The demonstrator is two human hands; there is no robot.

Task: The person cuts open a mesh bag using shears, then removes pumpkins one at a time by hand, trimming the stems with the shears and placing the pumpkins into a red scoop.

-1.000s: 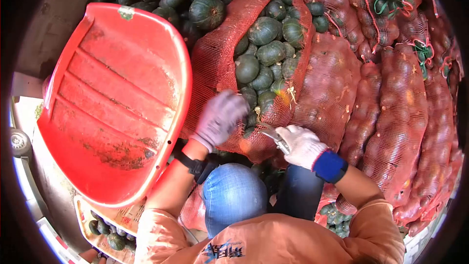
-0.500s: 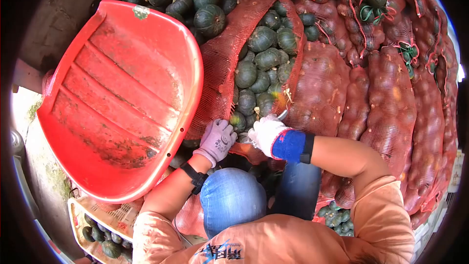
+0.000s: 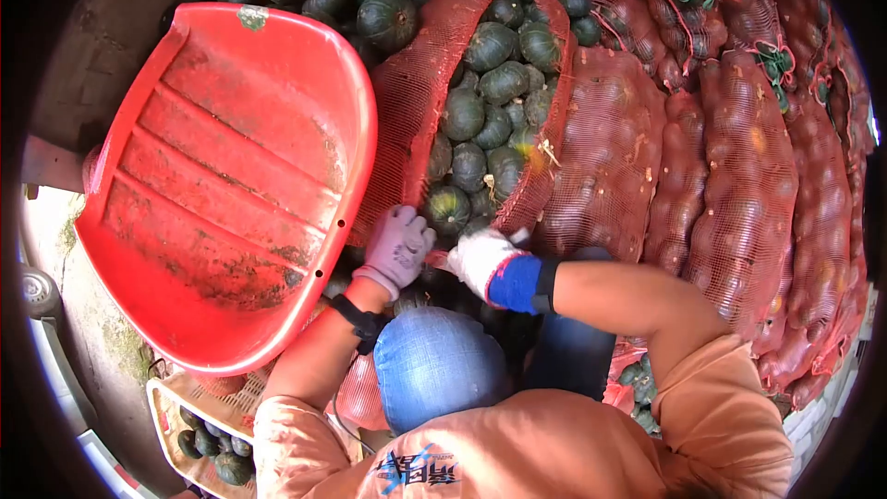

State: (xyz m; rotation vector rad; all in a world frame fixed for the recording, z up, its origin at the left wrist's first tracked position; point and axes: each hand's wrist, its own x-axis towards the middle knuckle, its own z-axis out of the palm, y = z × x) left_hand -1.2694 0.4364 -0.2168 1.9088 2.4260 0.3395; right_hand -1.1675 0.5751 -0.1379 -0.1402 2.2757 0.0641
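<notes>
In front of me lies an open red mesh sack (image 3: 393,143), its long gap showing several dark green squashes (image 3: 490,46). My left hand (image 3: 399,248), in a pale glove, is closed on the sack's near left edge. My right hand (image 3: 482,263), in a white glove with a blue cuff, is closed at the near end of the opening. A reddish strip of mesh shows between the two hands. The right fingertips are partly hidden, so any small tool in them cannot be made out. One squash (image 3: 447,210) sits just beyond the hands.
A large red plastic scoop (image 3: 222,194) stands at the left. Several filled mesh sacks (image 3: 605,148) lie side by side on the right. Loose squashes (image 3: 386,18) are piled at the back. A cream crate (image 3: 171,416) with squashes is at lower left. My knee (image 3: 439,365) is close below the hands.
My right hand has moved left and slightly down, closer to my left hand, which has shifted slightly left. The metal tip seen beside the right hand is no longer clearly visible. The view shifted slightly.
</notes>
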